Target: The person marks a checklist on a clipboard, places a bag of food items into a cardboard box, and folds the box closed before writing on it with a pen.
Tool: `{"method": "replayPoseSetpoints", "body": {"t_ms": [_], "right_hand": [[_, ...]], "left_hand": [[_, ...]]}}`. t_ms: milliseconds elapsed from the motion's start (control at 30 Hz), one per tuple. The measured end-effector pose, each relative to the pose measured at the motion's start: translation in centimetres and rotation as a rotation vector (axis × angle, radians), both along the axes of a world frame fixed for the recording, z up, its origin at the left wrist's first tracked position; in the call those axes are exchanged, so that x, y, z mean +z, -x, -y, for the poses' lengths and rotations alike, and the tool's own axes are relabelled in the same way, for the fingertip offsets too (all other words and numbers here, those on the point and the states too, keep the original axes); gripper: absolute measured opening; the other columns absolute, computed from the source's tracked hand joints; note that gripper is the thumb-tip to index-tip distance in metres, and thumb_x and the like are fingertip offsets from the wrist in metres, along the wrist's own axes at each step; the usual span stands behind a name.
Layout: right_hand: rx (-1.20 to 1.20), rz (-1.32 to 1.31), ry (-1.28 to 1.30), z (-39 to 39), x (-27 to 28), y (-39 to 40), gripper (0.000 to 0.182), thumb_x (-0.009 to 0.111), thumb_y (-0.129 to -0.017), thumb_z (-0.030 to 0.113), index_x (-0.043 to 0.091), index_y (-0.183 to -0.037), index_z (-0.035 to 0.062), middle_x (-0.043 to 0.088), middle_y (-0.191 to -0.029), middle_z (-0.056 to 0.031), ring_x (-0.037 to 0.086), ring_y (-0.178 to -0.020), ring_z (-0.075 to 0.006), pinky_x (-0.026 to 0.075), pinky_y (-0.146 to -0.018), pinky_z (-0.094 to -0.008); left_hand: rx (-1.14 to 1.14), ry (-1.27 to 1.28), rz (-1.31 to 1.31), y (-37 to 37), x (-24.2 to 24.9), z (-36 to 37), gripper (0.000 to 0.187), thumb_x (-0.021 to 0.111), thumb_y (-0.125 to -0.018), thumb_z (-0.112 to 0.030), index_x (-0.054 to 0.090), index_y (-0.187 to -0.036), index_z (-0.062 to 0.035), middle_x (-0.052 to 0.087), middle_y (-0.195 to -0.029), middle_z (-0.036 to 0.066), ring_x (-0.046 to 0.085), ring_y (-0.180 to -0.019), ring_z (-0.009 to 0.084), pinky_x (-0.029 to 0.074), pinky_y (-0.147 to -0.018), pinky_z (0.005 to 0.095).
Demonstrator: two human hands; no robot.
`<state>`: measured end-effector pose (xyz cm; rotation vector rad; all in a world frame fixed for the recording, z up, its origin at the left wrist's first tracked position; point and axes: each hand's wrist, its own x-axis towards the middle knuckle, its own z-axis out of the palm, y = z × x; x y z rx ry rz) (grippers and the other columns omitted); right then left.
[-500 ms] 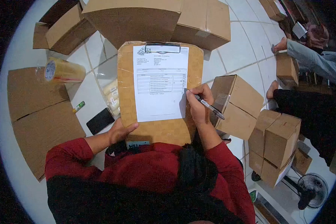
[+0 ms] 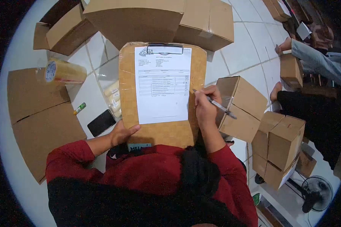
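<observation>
A brown clipboard (image 2: 161, 134) rests against my lap, its metal clip at the top pinning a printed form (image 2: 161, 108). The form carries a table with a column of small boxes at its right side and some handwriting below. My left hand (image 2: 124, 132) grips the clipboard's lower left edge, thumb on the front and fingers hidden behind. Between the fingers of my right hand (image 2: 207, 106) is a pen (image 2: 224, 108), held in a writing grip. Its tip is just right of the paper, over the clipboard's right margin.
Cardboard boxes (image 2: 140, 26) stand beyond the clipboard, and more boxes (image 2: 278, 140) are on the right. At left lie flattened cardboard (image 2: 45, 128), a stack of tape rolls (image 2: 66, 71), a phone (image 2: 101, 123) and a small green tube (image 2: 80, 108). People's legs (image 2: 318, 64) and a fan (image 2: 317, 193) are at right.
My right hand has moved slightly right and down, taking the pen tip off the form's edge. My left hand and the clipboard have stayed in place.
</observation>
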<state>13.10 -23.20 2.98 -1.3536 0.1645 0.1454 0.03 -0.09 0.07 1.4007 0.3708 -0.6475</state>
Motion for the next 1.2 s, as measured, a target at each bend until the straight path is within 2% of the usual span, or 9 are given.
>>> {"method": "replayPoseSetpoints", "body": {"t_ms": [133, 200, 267, 300, 467, 667, 767, 1067, 1200], "right_hand": [[-0.179, 0.139, -0.105, 3.9, -1.0, -1.6, 0.011, 0.048, -0.070, -0.004, 0.042, -0.075, 0.0042, 0.047, -0.064, -0.0053, 0.045, -0.056, -0.0106, 0.036, -0.051, -0.0207], [-0.462, 0.183, -0.098, 6.3, -0.7, -2.8, 0.012, 0.050, -0.070, -0.005, 0.044, -0.075, 0.0037, 0.048, -0.071, -0.0054, 0.047, -0.059, -0.0125, 0.039, -0.052, -0.0225], [-0.568, 0.203, -0.005, 9.2, -0.8, -3.7, 0.013, 0.050, -0.070, -0.005, 0.045, -0.076, 0.0037, 0.048, -0.072, -0.0052, 0.047, -0.060, -0.0125, 0.039, -0.053, -0.0228], [-0.664, 0.220, 0.070, 10.5, -0.8, -3.9, 0.013, 0.051, -0.069, -0.006, 0.045, -0.076, 0.0037, 0.048, -0.074, -0.0050, 0.047, -0.060, -0.0125, 0.040, -0.054, -0.0230], [-0.622, 0.169, 0.008, 13.6, -1.9, -3.9, 0.013, 0.052, -0.067, -0.005, 0.044, -0.069, 0.0043, 0.046, -0.065, -0.0039, 0.044, -0.055, -0.0109, 0.037, -0.050, -0.0212], [-0.494, 0.227, 0.506, 14.0, -3.9, -3.9, 0.015, 0.052, -0.064, -0.003, 0.040, -0.059, 0.0056, 0.043, -0.057, 0.0000, 0.037, -0.047, -0.0069, 0.031, -0.044, -0.0199], [-0.514, 0.194, 0.356, 12.9, -2.8, -3.7, 0.018, 0.051, -0.065, -0.004, 0.037, -0.059, 0.0054, 0.041, -0.055, 0.0003, 0.039, -0.051, -0.0072, 0.032, -0.046, -0.0199], [-0.497, 0.102, 0.243, 12.8, -2.6, -3.7, 0.016, 0.051, -0.065, -0.005, 0.039, -0.059, 0.0039, 0.044, -0.054, -0.0023, 0.040, -0.047, -0.0094, 0.033, -0.043, -0.0210], [-0.494, 0.190, 0.402, 14.6, -5.0, -4.1, 0.016, 0.051, -0.065, -0.005, 0.039, -0.059, 0.0035, 0.045, -0.054, -0.0032, 0.040, -0.047, -0.0098, 0.033, -0.043, -0.0219]], "left_hand": [[0.014, 0.028, 0.009, 0.2, -0.2, 0.0, 0.040, 0.055, -0.077, -0.021, 0.043, -0.108, 0.0006, 0.051, -0.098, 0.008, 0.047, -0.089, 0.0152, 0.038, -0.077, 0.0272], [0.036, 0.038, 0.018, 0.4, -0.5, -0.2, 0.040, 0.055, -0.077, -0.022, 0.043, -0.107, 0.0003, 0.052, -0.096, 0.007, 0.047, -0.086, 0.0151, 0.038, -0.076, 0.0274], [-0.052, -0.116, -0.033, 0.3, -0.5, -0.4, 0.038, 0.055, -0.077, -0.022, 0.044, -0.107, 0.0000, 0.053, -0.092, 0.006, 0.048, -0.082, 0.0148, 0.040, -0.072, 0.0277], [0.035, -0.019, 0.010, 0.6, -0.8, -0.1, 0.037, 0.054, -0.078, -0.022, 0.045, -0.106, -0.0001, 0.053, -0.093, 0.006, 0.049, -0.082, 0.0151, 0.040, -0.072, 0.0275], [0.024, -0.082, 0.096, 1.0, -1.9, -0.1, 0.035, 0.054, -0.078, -0.019, 0.045, -0.105, 0.0003, 0.053, -0.097, 0.007, 0.049, -0.087, 0.0149, 0.040, -0.075, 0.0276], [0.037, -0.053, 0.105, 0.9, -1.1, -0.1, 0.035, 0.055, -0.077, -0.017, 0.044, -0.106, 0.0008, 0.053, -0.097, 0.008, 0.049, -0.088, 0.0147, 0.040, -0.076, 0.0271], [0.045, -0.086, 0.093, 1.0, -1.3, 0.0, 0.036, 0.055, -0.077, -0.019, 0.044, -0.106, 0.0012, 0.053, -0.097, 0.008, 0.049, -0.088, 0.0152, 0.039, -0.076, 0.0274], [0.031, -0.066, 0.091, 1.3, -2.5, -0.3, 0.042, 0.055, -0.077, -0.029, 0.044, -0.105, 0.0009, 0.054, -0.095, 0.010, 0.049, -0.088, 0.0166, 0.039, -0.077, 0.0286], [0.010, -0.084, 0.123, 1.1, -1.8, -0.2, 0.046, 0.054, -0.077, -0.032, 0.043, -0.106, 0.0010, 0.053, -0.096, 0.009, 0.048, -0.090, 0.0169, 0.038, -0.078, 0.0284]]}}
